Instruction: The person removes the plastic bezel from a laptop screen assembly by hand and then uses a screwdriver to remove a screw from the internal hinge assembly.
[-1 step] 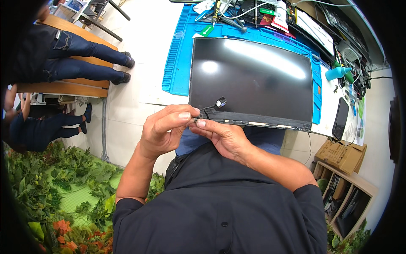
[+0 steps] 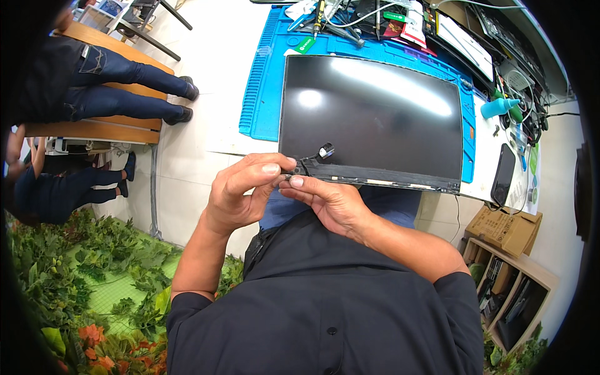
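A dark laptop screen panel (image 2: pixel 375 119) lies on a blue work mat (image 2: pixel 259 100), its near edge reaching past the mat towards me. At the panel's near left corner, my left hand (image 2: pixel 240 190) is closed in a pinch, its thumb and index finger close together. My right hand (image 2: pixel 328 200) pinches right beside it, the thumb at the corner and the fingers curled beneath. Between the fingertips is a small dark piece, mostly hidden; I cannot make out its kind. Just above, a short black cable with a connector end (image 2: pixel 326 150) rests over the screen.
Tools, cables and papers crowd the mat's far side, among them a yellow-and-black screwdriver (image 2: pixel 320 19). To the right are a teal bottle (image 2: pixel 499 108) and a black phone (image 2: pixel 504 175). A cardboard box (image 2: pixel 503 230) sits on a low shelf. Other people's legs (image 2: pixel 125 87) show at left.
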A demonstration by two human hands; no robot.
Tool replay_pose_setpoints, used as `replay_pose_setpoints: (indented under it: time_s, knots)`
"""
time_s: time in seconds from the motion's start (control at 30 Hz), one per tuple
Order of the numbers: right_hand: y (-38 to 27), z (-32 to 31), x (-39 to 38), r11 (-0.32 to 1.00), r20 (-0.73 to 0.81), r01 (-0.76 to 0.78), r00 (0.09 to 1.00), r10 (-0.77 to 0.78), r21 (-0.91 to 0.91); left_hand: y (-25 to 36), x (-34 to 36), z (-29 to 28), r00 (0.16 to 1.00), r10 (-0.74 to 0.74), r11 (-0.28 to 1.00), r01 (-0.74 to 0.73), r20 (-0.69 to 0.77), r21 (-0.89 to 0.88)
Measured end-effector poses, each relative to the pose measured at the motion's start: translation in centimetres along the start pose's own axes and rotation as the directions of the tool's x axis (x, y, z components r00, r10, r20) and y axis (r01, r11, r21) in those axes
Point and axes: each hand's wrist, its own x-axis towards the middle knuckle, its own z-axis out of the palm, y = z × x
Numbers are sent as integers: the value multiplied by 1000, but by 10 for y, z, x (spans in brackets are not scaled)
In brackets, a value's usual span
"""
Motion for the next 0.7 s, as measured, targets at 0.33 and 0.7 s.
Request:
replay_pose_setpoints:
  time_s: [0.33,0.7]
  knots:
    - [5,-6,3,1000,31,13,999,-12,-19,-4,-8,6,994,-5,998,12,-111,61]
    - [6,-5,4,1000,19,16,1000,-16,-26,-1,-2,1,1000,-28,998,28,-13,49]
